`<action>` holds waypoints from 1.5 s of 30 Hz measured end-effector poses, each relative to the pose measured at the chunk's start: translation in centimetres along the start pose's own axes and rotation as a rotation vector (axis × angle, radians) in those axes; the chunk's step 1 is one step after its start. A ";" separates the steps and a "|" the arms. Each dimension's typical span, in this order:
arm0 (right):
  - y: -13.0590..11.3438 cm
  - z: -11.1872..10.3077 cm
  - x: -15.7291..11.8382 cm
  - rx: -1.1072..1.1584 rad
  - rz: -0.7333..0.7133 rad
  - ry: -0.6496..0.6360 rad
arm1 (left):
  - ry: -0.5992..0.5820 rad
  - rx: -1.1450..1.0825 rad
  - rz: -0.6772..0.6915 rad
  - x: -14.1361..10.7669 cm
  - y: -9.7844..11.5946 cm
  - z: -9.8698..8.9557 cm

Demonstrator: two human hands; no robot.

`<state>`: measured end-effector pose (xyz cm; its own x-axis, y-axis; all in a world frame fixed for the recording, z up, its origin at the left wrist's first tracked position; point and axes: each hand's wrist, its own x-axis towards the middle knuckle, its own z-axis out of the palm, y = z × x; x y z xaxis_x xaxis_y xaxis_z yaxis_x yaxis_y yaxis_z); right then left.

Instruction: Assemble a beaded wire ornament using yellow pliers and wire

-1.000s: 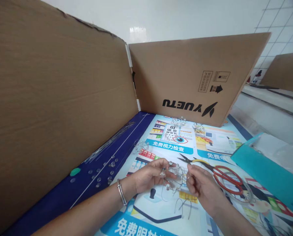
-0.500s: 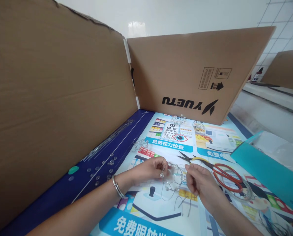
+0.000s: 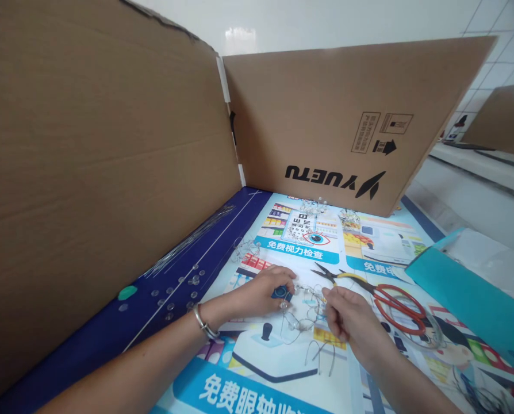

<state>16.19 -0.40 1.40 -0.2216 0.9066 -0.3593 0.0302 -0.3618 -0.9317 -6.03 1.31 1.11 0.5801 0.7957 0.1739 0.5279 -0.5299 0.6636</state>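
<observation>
Head view: beaded wire tangle (image 3: 304, 310) between left hand (image 3: 261, 293) and right hand (image 3: 352, 325)

Tangle of thin wire and clear beads held just above a printed mat (image 3: 248, 391), gathered at the middle of the frame with loose ends trailing down onto the mat. Left hand curled nearly shut around one side of the tangle, with a small dark blue piece (image 3: 282, 294) showing at the fingers and a silver bangle (image 3: 204, 322) on the wrist. Right hand bunched almost closed at the other side; any strand between its fingertips too fine to tell.

Probably light and springy, quick to snag, with beads likely slippery and easily knocked loose. Safest hold likely on a short wire length close to a bead, not on a long loop.

Just right of the hands, yellow-handled pliers (image 3: 347, 278) and red-handled scissors (image 3: 401, 299) on the mat. Along the left, clear beads (image 3: 175, 290) and straight wires (image 3: 188, 253) on a dark blue strip (image 3: 97, 339). Legible: "YUETU", inverted on a cardboard panel (image 3: 334, 115); "免费视力检查" on the mat.
</observation>
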 end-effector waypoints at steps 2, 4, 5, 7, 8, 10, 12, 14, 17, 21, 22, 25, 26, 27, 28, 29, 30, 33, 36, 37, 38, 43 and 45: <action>0.1 -0.1 0.1 -0.010 0.014 -0.002 | -0.018 -0.006 0.013 0.0 -0.2 -0.2; 0.1 -0.2 0.2 -0.017 0.027 -0.004 | -0.041 -0.013 0.018 0.0 -0.3 -0.5; 0.2 -0.2 0.3 -0.020 0.032 -0.006 | -0.049 -0.018 0.016 0.0 -0.3 -0.6; 0.2 -0.3 0.3 -0.028 0.036 -0.008 | -0.062 -0.035 0.011 -0.1 -0.3 -0.9; 0.2 -0.3 0.3 -0.032 0.035 -0.011 | -0.069 -0.045 0.010 -0.1 -0.4 -1.1; 0.1 -0.3 0.3 -0.043 0.026 -0.018 | -0.086 -0.064 0.013 -0.2 -0.4 -1.3; 0.0 -0.3 0.1 -0.051 0.010 -0.024 | -0.084 -0.088 0.004 -0.2 -0.6 -1.4; -0.2 -0.2 0.0 -0.058 -0.004 -0.027 | -0.048 -0.122 -0.042 -0.2 -1.0 -1.3; -0.4 0.0 -0.1 -0.066 -0.016 -0.028 | 0.046 -0.189 -0.155 0.0 -1.4 -0.7; -0.7 0.4 -0.2 -0.073 -0.023 -0.016 | 0.142 -0.282 -0.220 0.2 -1.6 -0.1; -0.7 0.5 -0.3 -0.074 -0.022 -0.010 | 0.156 -0.300 -0.222 0.3 -1.5 0.1; -0.9 0.9 -0.4 -0.081 -0.021 0.014 | 0.189 -0.350 -0.224 0.4 -1.4 0.4; -0.9 1.0 -0.5 -0.087 -0.022 0.020 | 0.195 -0.364 -0.223 0.4 -1.3 0.5; -0.9 1.0 -0.5 -0.095 -0.024 0.027 | 0.199 -0.374 -0.219 0.4 -1.3 0.6; -0.9 1.1 -0.5 -0.103 -0.027 0.033 | 0.200 -0.382 -0.215 0.3 -1.3 0.7; -0.8 1.1 -0.4 -0.110 -0.029 0.038 | 0.200 -0.389 -0.211 0.3 -1.3 0.8; -0.7 1.0 -0.4 -0.114 -0.032 0.041 | 0.199 -0.395 -0.210 0.3 -1.3 0.8; -0.6 0.9 -0.2 -0.106 -0.037 0.041 | 0.205 -0.425 -0.227 0.3 -1.3 0.9; -0.6 0.8 -0.2 -0.133 -0.035 0.018 | 0.214 -0.437 -0.238 0.3 -1.0 0.8; -0.6 0.8 -0.2 -0.170 -0.032 0.010 | 0.216 -0.428 -0.241 0.3 -0.8 0.8; -0.6 0.9 -0.3 -0.220 -0.029 0.003 | 0.218 -0.412 -0.242 0.3 -0.6 0.8; 0.2 1.6 -0.3 -0.407 -0.095 0.046 | 0.242 -0.343 -0.265 0.0 0.3 1.1; 0.6 1.7 -0.2 -0.387 -0.089 0.046 | 0.255 -0.342 -0.281 -0.1 0.5 1.2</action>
<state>14.59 -1.16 0.96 -0.1962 0.9427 -0.2700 0.3797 -0.1808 -0.9073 -5.06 0.64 0.49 0.2525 0.9625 0.0988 0.3839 -0.1934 0.9029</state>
